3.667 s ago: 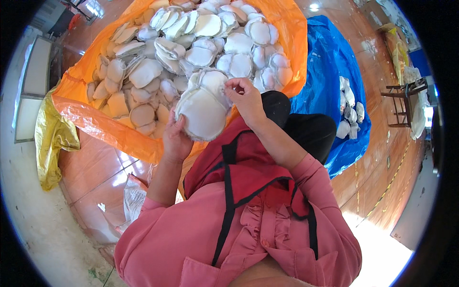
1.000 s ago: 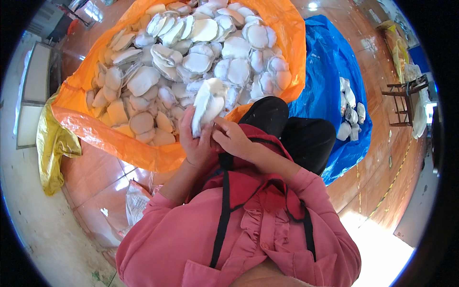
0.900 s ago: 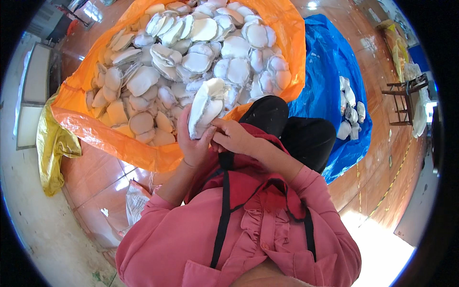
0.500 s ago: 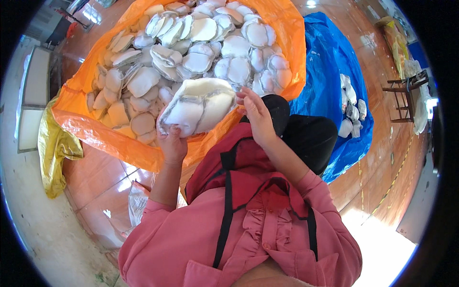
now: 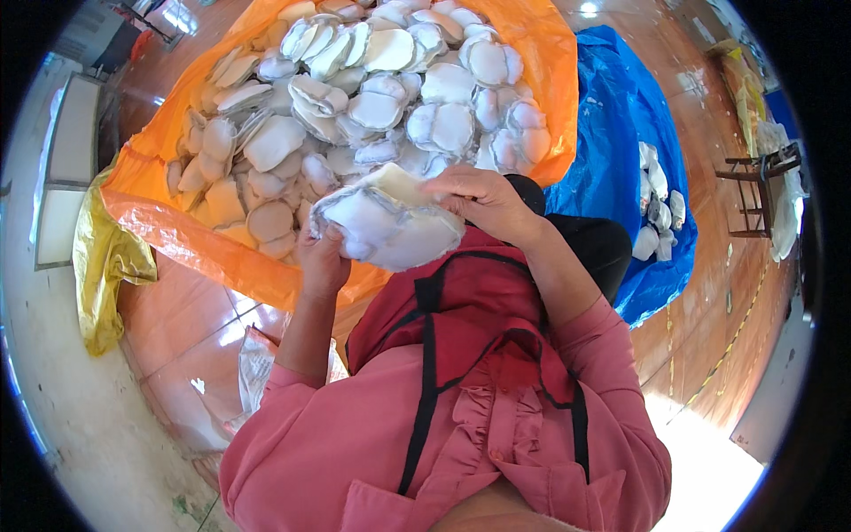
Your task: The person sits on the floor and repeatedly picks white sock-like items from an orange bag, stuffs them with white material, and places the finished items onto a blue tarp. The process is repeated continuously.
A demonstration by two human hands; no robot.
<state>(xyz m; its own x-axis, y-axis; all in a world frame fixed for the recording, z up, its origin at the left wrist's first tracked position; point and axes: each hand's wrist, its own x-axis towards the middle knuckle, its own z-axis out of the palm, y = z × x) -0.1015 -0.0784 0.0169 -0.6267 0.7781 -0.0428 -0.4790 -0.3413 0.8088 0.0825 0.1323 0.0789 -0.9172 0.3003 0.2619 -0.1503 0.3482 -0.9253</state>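
Glossy reddish floor tiles [image 5: 191,341] spread under us, with sheets of plastic laid over them. Our left hand [image 5: 321,259] is clamped on the left edge of a stack of white foam pads [image 5: 390,226], thumb side up, and our right hand [image 5: 483,197] is closed over the stack's upper right edge, fingers curled across the top pad. The stack hangs between both hands just above our lap, in front of the red apron [image 5: 470,328] we wear over a pink shirt.

Compared with a second ago, when we held the pads upright and close together in a narrow bundle, the stack now lies flatter and wider, its broad faces turned up toward us and our hands drawn further apart. We judge that we are squaring or checking the bundle rather than setting it down, since both grips are firm and nothing is released.

Just beyond the stack, the orange plastic sheet [image 5: 204,257] carries a big loose heap of white pads [image 5: 372,97] of the same kind, overlapping in all directions. To the right lies a blue plastic sheet [image 5: 620,133] with a much smaller cluster of white pads [image 5: 658,208] on it. A crumpled yellow bag [image 5: 102,266] sits at the left edge of the orange sheet.
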